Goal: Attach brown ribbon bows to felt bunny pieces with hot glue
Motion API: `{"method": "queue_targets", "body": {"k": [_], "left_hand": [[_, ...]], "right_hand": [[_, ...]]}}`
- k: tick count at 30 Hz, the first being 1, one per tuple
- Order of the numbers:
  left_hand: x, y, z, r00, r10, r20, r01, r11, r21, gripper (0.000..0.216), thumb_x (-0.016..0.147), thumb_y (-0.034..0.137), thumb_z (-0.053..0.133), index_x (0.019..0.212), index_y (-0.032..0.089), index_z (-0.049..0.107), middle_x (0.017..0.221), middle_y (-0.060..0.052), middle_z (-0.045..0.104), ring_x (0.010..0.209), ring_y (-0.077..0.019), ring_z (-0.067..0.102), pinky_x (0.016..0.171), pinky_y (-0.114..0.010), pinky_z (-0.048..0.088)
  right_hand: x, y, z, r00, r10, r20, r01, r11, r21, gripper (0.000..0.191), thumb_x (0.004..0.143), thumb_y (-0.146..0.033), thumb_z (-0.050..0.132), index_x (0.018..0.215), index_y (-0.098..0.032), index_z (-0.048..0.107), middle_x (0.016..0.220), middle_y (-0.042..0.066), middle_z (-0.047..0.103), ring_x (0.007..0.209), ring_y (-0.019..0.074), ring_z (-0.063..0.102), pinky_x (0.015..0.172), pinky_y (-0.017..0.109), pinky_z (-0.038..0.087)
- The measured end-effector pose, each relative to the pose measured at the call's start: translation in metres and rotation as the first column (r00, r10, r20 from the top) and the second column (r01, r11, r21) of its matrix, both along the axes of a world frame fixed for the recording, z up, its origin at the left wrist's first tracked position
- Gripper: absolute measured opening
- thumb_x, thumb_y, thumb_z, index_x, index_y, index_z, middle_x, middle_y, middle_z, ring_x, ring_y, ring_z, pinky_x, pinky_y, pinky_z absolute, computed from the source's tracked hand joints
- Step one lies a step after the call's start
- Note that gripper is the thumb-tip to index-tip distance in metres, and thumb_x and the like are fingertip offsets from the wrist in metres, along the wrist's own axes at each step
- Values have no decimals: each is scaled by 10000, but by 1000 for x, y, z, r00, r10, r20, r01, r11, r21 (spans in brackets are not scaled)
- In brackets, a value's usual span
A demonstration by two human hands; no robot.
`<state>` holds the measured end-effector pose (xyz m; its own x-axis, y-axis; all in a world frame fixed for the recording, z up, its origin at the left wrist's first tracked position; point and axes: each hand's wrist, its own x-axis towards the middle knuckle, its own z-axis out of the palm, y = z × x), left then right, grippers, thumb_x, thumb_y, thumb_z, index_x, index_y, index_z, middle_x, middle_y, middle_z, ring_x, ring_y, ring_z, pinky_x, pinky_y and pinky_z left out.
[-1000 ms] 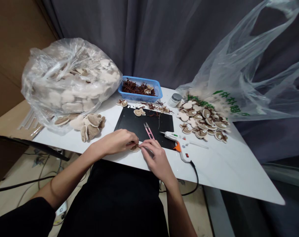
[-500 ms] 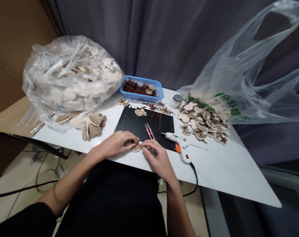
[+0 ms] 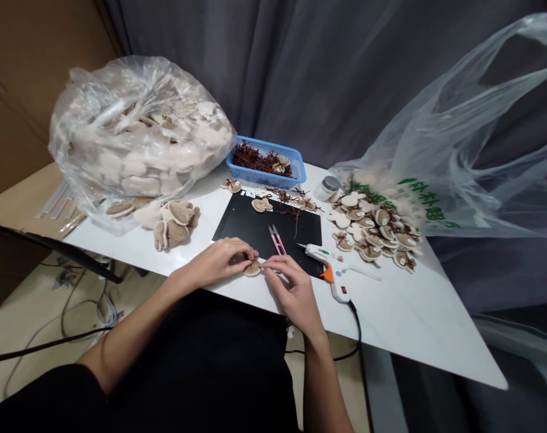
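A small brown plush patch (image 3: 252,270) with a pale rim lies at the table's front edge, between my two hands. My left hand (image 3: 223,262) is closed, with thumb and forefinger pinching the patch's upper left side. My right hand (image 3: 293,291) has bent fingers closed at the right edge of the patch. Fingertips hide part of the patch, so finer detail there cannot be made out. Pink-handled thread snips (image 3: 277,240) rest on the black mat (image 3: 246,225) just beyond. To the right of my right hand lies a white glue gun (image 3: 330,270) with an orange trigger.
Behind the mat stands a blue basket (image 3: 266,178) of brown bows. A large clear bag (image 3: 138,138) of plush pieces fills the left, with loose pieces (image 3: 176,224) before it. Several finished-looking patches (image 3: 372,231) pile up right, near a jar (image 3: 327,187) and plastic bag (image 3: 458,168).
The view has shifted slightly, so everything on the table sits a little farther right. Both hands stay at the plush patch in nearly the same pose.
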<state>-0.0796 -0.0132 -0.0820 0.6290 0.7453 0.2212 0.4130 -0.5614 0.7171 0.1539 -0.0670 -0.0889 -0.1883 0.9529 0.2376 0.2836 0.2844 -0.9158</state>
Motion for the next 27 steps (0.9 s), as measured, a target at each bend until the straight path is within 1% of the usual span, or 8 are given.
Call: {"method": "queue_targets", "body": {"k": [6,12,14,16,18,21,24,27], "left_hand": [[1,-2,2,1000,5,-16,-5,1000,4,104,1048,242,630,1086,211,721,1160,-71,789,1106,-235,713,976,-371,500],[0,-3,3,1000,7,-9,-7,1000,-7,114,1049,251,624,1077,210,726,1158,-73,785,1098,-235,710,962,-369,506],[0,-4,3,1000,8,-15,-9,1000,-3,115,1050,250,620,1077,209,724,1167,-72,781,1104,-238,707,970,-374,504],[0,-4,4,1000,6,-20,-5,1000,5,116,1052,241,612,1080,206,719,1167,-71,779,1101,-237,706,974,-374,501],[0,-5,5,1000,6,-22,-5,1000,19,119,1052,227,603,1082,201,715,1143,-69,779,1080,-231,708,957,-363,504],[-1,-6,7,1000,18,-1,-18,999,45,126,1056,222,593,1089,201,712,1117,-63,780,1055,-219,713,931,-342,510],[-3,-7,9,999,31,25,-33,998,61,139,1063,232,582,1108,210,712,1122,-60,782,1064,-214,717,936,-331,516],[-5,-6,8,998,55,10,-56,996,76,133,1057,242,586,1075,224,716,1107,-53,782,1056,-217,720,939,-332,520]], "right_hand": [[0,-1,1,999,-30,-28,31,999,26,193,1026,-336,649,1023,-247,820,1046,83,736,1005,229,701,860,351,552],[5,0,0,994,-26,-102,25,1000,-12,177,1009,-353,684,1033,-250,826,1069,84,745,1035,238,700,921,378,548],[6,0,-3,985,-31,-167,26,999,-31,168,995,-363,705,1027,-253,828,1077,83,752,1055,246,699,950,392,551],[6,-2,-5,962,-36,-270,19,998,-64,159,977,-369,731,1049,-264,827,1123,81,757,1088,254,699,968,403,556],[5,-4,-7,915,-46,-400,4,994,-105,195,956,-377,758,1115,-285,821,1215,82,755,1132,261,697,986,416,558],[2,-8,-2,802,-60,-595,-31,990,-141,336,911,-425,798,1228,-312,795,1362,92,730,1261,292,663,1076,479,525],[0,-11,11,655,-71,-752,-56,988,-142,426,860,-487,819,1254,-330,787,1442,95,701,1388,336,597,1179,576,444],[3,-14,27,534,-74,-842,-42,993,-114,450,826,-521,816,1240,-347,790,1441,87,704,1404,363,587,1231,653,366]]}}
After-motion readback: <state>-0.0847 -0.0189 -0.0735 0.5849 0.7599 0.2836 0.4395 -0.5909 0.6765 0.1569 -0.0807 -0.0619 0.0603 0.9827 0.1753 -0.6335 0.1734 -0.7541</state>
